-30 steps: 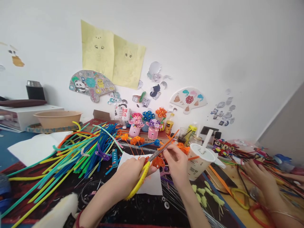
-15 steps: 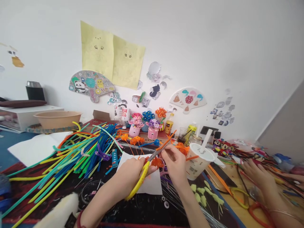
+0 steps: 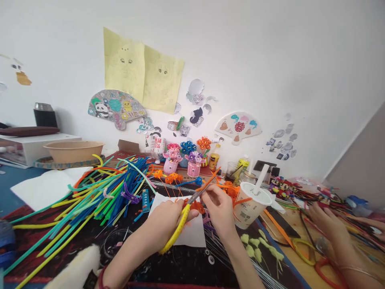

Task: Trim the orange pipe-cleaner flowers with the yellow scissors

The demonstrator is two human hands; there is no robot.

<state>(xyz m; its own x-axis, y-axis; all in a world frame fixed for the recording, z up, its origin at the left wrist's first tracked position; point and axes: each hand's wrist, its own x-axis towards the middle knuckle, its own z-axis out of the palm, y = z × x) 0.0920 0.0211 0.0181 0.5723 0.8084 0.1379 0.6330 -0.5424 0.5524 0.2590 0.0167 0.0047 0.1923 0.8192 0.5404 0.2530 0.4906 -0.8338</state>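
My left hand (image 3: 167,218) is closed around yellow-handled scissors (image 3: 178,233), whose blades point up and to the right. At the blades, my right hand (image 3: 221,206) pinches an orange pipe cleaner (image 3: 213,176) that sticks up past the fingertips. The blades meet or lie against the pipe cleaner; whether they cut into it I cannot tell. Orange fuzzy pieces (image 3: 197,206) show beneath the scissors, partly hidden by my hands. Under them lies a white sheet of paper (image 3: 192,237) with small orange bits on it.
Colourful pipe cleaners (image 3: 120,196) are heaped on the left. A drink cup (image 3: 248,212) with a straw stands by my right hand, near pale green pieces (image 3: 255,251). Pipe-cleaner flower pots (image 3: 194,169) line the back. At right, another person's hand (image 3: 327,224) rests near other scissors (image 3: 327,267).
The orange pipe cleaner and my right hand have shifted slightly left and down. My left hand keeps its hold on the scissors, nearly still.
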